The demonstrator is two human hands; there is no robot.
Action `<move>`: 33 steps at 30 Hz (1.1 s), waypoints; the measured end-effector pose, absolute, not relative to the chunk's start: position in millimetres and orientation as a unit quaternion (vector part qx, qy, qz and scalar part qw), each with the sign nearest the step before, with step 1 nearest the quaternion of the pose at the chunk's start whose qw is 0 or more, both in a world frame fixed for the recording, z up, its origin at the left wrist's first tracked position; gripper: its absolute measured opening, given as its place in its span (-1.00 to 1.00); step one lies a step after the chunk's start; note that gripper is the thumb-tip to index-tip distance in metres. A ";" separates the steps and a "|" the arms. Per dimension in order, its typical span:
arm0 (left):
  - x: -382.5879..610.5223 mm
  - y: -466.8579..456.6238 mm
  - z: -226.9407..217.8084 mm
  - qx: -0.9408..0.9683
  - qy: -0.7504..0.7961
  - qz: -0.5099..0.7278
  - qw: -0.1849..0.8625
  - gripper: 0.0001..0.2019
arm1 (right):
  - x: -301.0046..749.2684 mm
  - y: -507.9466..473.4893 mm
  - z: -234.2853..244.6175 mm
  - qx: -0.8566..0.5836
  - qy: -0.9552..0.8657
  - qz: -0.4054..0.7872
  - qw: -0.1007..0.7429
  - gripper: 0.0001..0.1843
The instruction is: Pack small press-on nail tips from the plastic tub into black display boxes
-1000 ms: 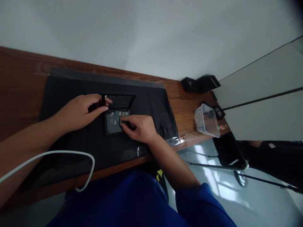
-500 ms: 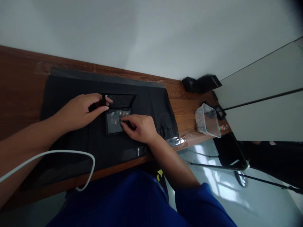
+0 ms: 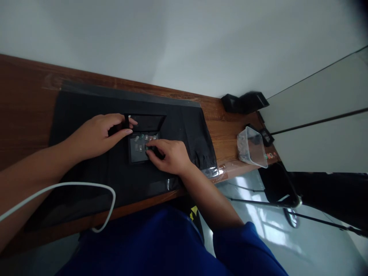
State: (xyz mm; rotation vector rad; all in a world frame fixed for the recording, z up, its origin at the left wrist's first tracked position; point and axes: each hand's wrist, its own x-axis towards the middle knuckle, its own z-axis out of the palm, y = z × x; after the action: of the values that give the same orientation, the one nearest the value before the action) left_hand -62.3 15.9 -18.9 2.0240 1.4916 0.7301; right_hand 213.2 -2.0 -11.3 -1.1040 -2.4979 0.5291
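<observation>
A small black case (image 3: 133,156) lies on the black mat, its hinged lid (image 3: 148,122) tilted up with a see-through panel. Several small clear packets (image 3: 140,147) with tiny pieces inside sit in its upper part. At the lid's left edge, my left hand (image 3: 105,132) grips the lid between thumb and fingers; the fingertips show through the panel. My right hand (image 3: 169,155) reaches into the case from the right, thumb and forefinger pinched at one small clear packet (image 3: 147,147), largely hidden by the fingertips.
The black mat (image 3: 92,168) is taped to a wooden table (image 3: 221,130) against a wall. To the right stand a clear plastic tub (image 3: 253,147) and black objects (image 3: 244,102). A white cable (image 3: 80,184) loops across the lower left. A metal-framed chair (image 3: 276,203) is beyond the table.
Both hands hold almost the same place. My right fingertips have shifted very slightly at the packet. The lid stays raised.
</observation>
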 end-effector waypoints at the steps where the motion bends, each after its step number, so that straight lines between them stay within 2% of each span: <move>1: -62.5 16.0 -19.1 0.747 0.550 0.268 0.259 -0.45 | 213.1 -2.1 -11.1 -0.393 -0.882 0.189 0.177 -0.69; 13: -62.2 15.0 -16.4 0.739 0.560 0.252 0.278 -0.45 | 207.6 -4.2 -3.5 -0.430 -0.870 0.195 0.144 -0.66; 25: -64.9 17.0 -20.5 0.743 0.556 0.258 0.271 -0.54 | 207.7 -3.3 -2.4 -0.443 -0.859 0.217 0.139 -0.68; 33: -63.7 15.9 -18.2 0.737 0.568 0.245 0.273 -0.52 | 205.5 -3.1 -0.5 -0.441 -0.859 0.222 0.134 -0.64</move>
State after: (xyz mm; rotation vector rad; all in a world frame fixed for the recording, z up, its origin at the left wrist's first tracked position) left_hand -63.7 15.9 -18.2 1.9824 1.5287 0.6604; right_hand 205.5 -3.1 -0.5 -1.2792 -2.4901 0.6437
